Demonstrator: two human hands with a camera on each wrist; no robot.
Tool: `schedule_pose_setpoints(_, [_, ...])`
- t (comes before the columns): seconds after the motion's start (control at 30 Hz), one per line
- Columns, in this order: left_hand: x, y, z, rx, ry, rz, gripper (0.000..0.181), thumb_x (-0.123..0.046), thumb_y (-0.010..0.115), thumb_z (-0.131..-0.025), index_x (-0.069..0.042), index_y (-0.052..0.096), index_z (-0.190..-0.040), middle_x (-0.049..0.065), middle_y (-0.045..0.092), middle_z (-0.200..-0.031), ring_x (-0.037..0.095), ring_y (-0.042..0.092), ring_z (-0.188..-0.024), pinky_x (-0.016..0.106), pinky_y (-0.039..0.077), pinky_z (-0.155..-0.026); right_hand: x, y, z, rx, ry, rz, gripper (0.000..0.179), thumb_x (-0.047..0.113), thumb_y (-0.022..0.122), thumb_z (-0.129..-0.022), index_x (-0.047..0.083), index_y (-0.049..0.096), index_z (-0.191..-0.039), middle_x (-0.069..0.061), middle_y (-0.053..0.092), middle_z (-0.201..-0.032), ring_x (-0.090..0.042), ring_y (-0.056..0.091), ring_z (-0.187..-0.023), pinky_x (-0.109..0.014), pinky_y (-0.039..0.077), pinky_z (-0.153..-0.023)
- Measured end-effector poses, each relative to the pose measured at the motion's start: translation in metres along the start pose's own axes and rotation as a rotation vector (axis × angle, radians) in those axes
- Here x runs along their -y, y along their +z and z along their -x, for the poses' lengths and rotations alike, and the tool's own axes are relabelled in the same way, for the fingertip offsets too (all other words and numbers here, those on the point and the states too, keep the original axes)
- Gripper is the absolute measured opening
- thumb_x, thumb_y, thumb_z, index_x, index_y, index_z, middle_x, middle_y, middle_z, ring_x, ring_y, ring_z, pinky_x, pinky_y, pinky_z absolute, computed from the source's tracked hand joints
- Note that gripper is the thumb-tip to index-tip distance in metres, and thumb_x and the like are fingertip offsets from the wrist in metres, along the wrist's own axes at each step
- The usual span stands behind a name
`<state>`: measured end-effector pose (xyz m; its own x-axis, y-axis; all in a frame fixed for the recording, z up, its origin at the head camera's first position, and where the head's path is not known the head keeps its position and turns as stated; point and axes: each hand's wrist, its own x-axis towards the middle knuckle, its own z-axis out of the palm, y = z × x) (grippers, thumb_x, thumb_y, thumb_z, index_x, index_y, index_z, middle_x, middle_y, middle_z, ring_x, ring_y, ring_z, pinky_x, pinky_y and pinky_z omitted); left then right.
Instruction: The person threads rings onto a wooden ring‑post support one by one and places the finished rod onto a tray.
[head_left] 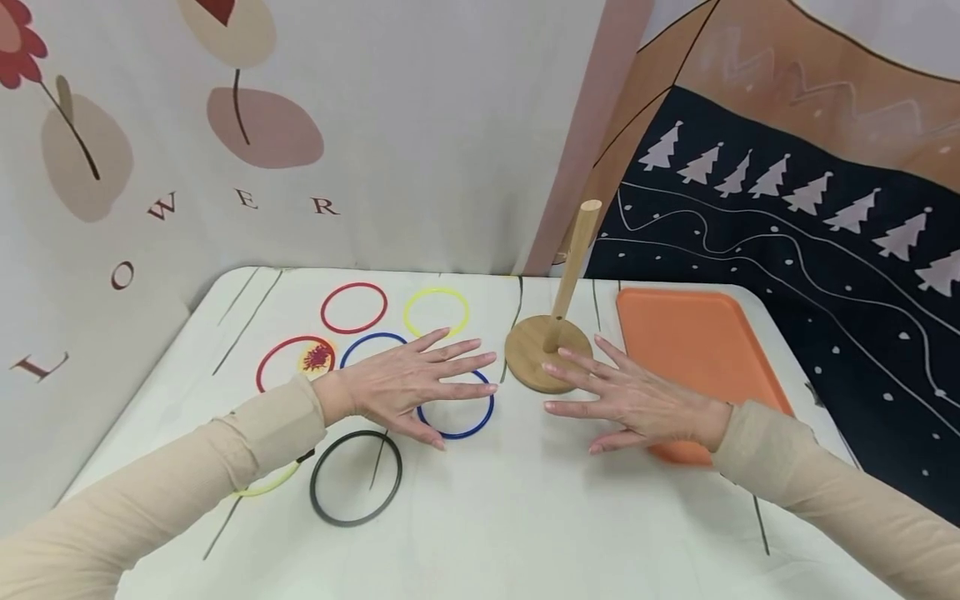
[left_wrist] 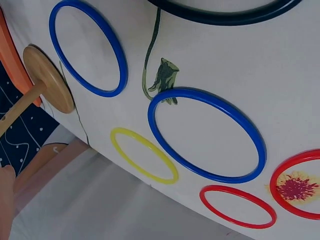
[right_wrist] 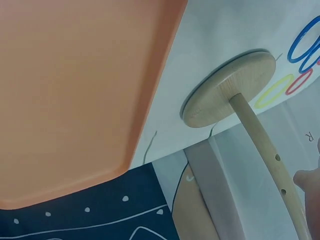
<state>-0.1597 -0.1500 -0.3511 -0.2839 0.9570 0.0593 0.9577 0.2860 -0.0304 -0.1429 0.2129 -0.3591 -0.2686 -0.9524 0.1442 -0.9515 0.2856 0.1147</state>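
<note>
Both hands hover above a white table with fingers spread and nothing in them. The left hand [head_left: 408, 382] is over two blue rings, one far [left_wrist: 207, 135] and one near [head_left: 491, 408], partly covering them in the head view. The right hand [head_left: 630, 398] is in front of a wooden stand, whose round base [head_left: 525, 354] carries an upright peg [head_left: 576, 267]. Behind the left hand lie a red ring [head_left: 323, 310] and a yellow ring [head_left: 406, 312]. Another red ring [head_left: 258, 371] and a black ring [head_left: 313, 492] lie nearer; a second yellow ring [head_left: 273, 486] is partly hidden by the left sleeve.
An orange tray [head_left: 690, 350] lies on the table's right side, partly under the right hand and forearm. Printed fabric [head_left: 450, 125] hangs behind the table's far edge. A flower print [left_wrist: 297, 187] shows inside the nearer red ring.
</note>
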Motion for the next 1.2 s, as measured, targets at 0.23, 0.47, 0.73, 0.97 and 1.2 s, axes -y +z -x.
schedule_pose_setpoints(0.23, [0.0,0.005,0.007,-0.032,-0.096,0.082,0.084,-0.064,0.056,-0.083,-0.027,0.022,-0.15,0.003,0.02,-0.157,0.026,0.016,-0.144,0.057,0.017,-0.114,-0.002,0.003,0.003,-0.122,0.322,-0.29,0.079,0.032,0.074,-0.081,0.015,0.033,-0.147,-0.009,0.027,-0.153,-0.024,0.025,-0.141,-0.047,0.022,-0.115])
schedule_pose_setpoints(0.47, [-0.002,0.017,0.017,-0.08,-0.348,0.354,0.081,-0.054,0.058,-0.086,-0.021,0.022,-0.151,0.002,0.022,-0.156,0.024,0.018,-0.143,0.049,0.02,-0.115,-0.017,0.02,-0.006,-0.352,0.762,-0.655,0.092,0.011,0.079,-0.076,-0.003,0.022,-0.146,-0.023,0.027,-0.149,-0.04,0.032,-0.134,-0.055,0.036,-0.104])
schedule_pose_setpoints(0.73, [-0.006,0.034,0.022,-0.276,-0.579,0.607,0.072,-0.037,0.063,-0.089,-0.016,0.028,-0.149,0.005,0.032,-0.152,0.028,0.03,-0.139,0.05,0.03,-0.111,-0.033,0.042,-0.015,-0.347,0.984,-0.97,0.102,0.011,0.076,-0.079,-0.005,0.001,-0.148,-0.024,0.005,-0.155,-0.042,0.015,-0.14,-0.055,0.027,-0.11])
schedule_pose_setpoints(0.97, [-0.012,0.043,0.025,-0.359,-0.728,0.768,0.067,-0.03,0.065,-0.089,-0.01,0.035,-0.145,0.012,0.044,-0.143,0.028,0.048,-0.127,0.041,0.043,-0.102,-0.032,0.053,-0.021,-0.214,1.096,-0.962,0.11,0.019,0.077,-0.077,-0.004,-0.004,-0.148,-0.027,0.001,-0.154,-0.049,0.018,-0.137,-0.056,0.026,-0.11])
schedule_pose_setpoints(1.2, [-0.02,0.048,0.028,-0.339,-0.92,0.856,0.07,-0.033,0.068,-0.087,-0.005,0.037,-0.143,0.016,0.048,-0.139,0.031,0.054,-0.119,0.04,0.051,-0.093,-0.035,0.062,-0.022,-0.182,1.114,-1.02,0.117,0.019,0.08,-0.075,-0.001,-0.009,-0.148,-0.025,-0.004,-0.155,-0.042,0.003,-0.142,-0.054,0.01,-0.115])
